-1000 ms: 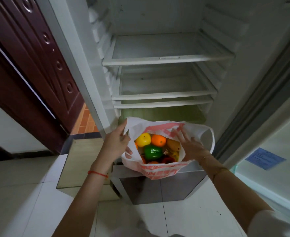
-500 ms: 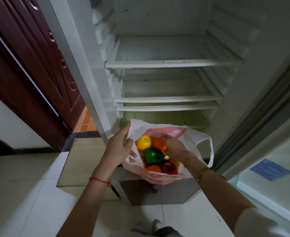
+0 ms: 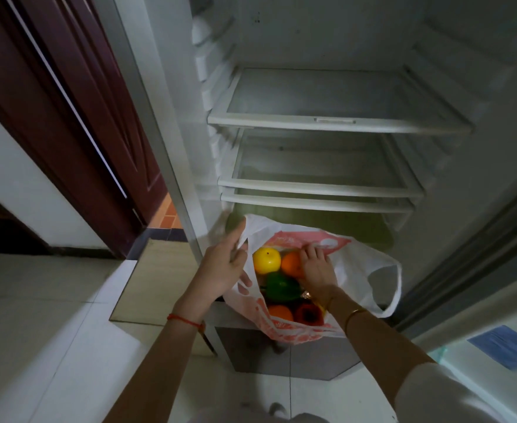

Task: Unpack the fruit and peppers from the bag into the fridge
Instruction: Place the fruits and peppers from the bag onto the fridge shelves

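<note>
**Entry: white-and-pink plastic carrier bag, open, at the foot of the fridge**

Location. The thin white plastic bag with pink print (image 3: 354, 264) sits at the near bottom of the open white fridge (image 3: 339, 123), below three bare glass shelves. Nothing has been shelved yet, so the unpacking looks to be at its first item.

Contents, visible through the mouth:
- round yellow fruit (image 3: 267, 260), far left of the opening
- round orange fruit (image 3: 292, 264), just right of the yellow one
- glossy green bell pepper (image 3: 281, 286), middle
- second orange piece (image 3: 280, 312), near left; fruit or pepper cannot be told from this angle
- dark red pepper (image 3: 309, 312), near right

Left hand (image 3: 223, 270). It pinches the bag's left edge, thumb inside the plastic and fingers outside, apparently to keep the mouth spread and the limp bag from slumping.

Right hand (image 3: 318, 270). Reaches in from the right, fingers curved over the right side of the round orange fruit and touching it. A full closed grip is not evident; the far side of the fruit is hidden.

Relation. The orange fruit lies directly under the right fingertips, touching the yellow fruit on its left, so lifting it may nudge that neighbour.
</note>
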`<state>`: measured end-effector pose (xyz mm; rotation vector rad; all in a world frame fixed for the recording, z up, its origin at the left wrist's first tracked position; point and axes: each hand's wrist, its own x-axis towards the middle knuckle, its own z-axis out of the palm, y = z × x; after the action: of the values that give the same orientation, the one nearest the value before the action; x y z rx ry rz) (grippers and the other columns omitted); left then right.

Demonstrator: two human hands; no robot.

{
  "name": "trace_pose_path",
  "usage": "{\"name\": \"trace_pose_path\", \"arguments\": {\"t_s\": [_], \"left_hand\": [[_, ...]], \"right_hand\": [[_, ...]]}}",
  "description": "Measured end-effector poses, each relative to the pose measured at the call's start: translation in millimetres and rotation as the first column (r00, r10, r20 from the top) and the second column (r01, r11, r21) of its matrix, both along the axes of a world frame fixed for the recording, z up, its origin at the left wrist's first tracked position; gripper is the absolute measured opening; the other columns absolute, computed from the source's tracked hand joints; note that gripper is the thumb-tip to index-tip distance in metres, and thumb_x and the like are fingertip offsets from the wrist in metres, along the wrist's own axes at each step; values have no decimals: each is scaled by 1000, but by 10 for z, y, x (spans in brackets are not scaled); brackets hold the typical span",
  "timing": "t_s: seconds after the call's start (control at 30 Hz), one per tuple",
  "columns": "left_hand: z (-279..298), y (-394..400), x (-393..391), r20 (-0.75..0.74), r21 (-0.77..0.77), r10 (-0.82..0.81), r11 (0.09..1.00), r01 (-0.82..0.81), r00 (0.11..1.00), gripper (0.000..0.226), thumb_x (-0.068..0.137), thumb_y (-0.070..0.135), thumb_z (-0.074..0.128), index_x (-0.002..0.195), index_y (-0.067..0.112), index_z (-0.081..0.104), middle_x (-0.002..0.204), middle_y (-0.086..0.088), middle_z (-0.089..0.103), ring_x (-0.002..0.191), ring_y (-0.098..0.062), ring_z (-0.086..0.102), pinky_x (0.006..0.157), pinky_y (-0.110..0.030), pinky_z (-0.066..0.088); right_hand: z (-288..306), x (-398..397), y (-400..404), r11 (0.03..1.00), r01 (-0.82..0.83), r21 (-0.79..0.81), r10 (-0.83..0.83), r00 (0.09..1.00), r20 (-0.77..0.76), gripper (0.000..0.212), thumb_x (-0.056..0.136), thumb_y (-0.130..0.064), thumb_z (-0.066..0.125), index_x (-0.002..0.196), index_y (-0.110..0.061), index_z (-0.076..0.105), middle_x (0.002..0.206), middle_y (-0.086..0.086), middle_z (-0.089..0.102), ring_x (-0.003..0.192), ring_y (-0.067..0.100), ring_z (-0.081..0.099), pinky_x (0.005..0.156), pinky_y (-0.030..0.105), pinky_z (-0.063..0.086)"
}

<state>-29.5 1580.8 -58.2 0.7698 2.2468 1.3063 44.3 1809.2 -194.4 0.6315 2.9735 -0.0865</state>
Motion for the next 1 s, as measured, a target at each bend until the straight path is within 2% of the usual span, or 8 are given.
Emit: {"name": "trace_pose_path", "arguments": {"t_s": [0.17,0.27,0.37,0.5,0.6,0.8,0.9,1.0], "left_hand": [[14,14,-11,-7,-16,-9,1000,9,1000,60,102,25,44,150,43,14,127,-18,61,60,-15,72,58,-35,62],[8,26,-33,-18,-15,-26,1000,25,1000,60,102,26,44,151,42,14,132,-23,56,60,-15,72,56,-31,61],[-7,42,-49,-27,0,-33,999,33,999,61,101,25,45,152,40,14,134,-24,56,59,-15,72,54,-27,59],[-16,61,-72,-1,17,-20,1000,20,1000,61,101,22,45,152,38,15,109,-13,69,63,-17,73,66,-41,62],[5,64,-96,14,34,-17,999,17,1000,62,101,18,45,151,38,14,121,-12,62,66,-19,73,66,-39,62],[-1,82,-193,53,46,-27,999,25,998,63,101,13,45,152,35,16,149,-15,42,61,-21,72,57,-32,60],[29,93,-197,85,38,-27,999,24,996,63,101,14,45,152,34,16,153,-15,35,61,-21,72,57,-35,60],[55,105,-197,107,44,-28,999,23,994,65,100,11,45,152,34,13,159,-14,24,59,-18,72,53,-31,59]], "right_hand": [[31,12,21,970,22,-241,-44,995,-86,84,79,-24,71,148,-12,24,151,16,31,140,34,32,113,42,34],[146,74,57,880,24,-474,-103,985,-141,93,74,-26,78,146,-16,20,141,12,45,124,32,51,98,38,46],[369,168,33,798,-82,-597,-104,957,-270,88,69,-32,82,139,-22,29,133,2,51,121,22,52,99,36,47],[780,267,-132,758,-175,-629,-139,898,-417,74,68,-41,82,129,-32,40,129,-6,46,118,14,46,95,32,48],[1241,276,-270,738,-230,-634,-182,837,-515,68,70,-37,82,124,-31,42,124,-5,47,109,11,51,83,20,47],[2436,54,-381,726,-383,-572,-290,584,-758,51,81,-35,76,122,-31,45,115,-20,51,99,-2,55,77,5,46],[2907,-309,-290,789,-364,-495,-303,470,-829,56,79,-42,75,124,-19,51,116,-6,59,98,8,61,80,15,50],[3173,-744,-209,815,-297,-497,-302,514,-803,56,80,-41,75,125,-14,54,115,0,62,101,14,60,83,24,49]]}}
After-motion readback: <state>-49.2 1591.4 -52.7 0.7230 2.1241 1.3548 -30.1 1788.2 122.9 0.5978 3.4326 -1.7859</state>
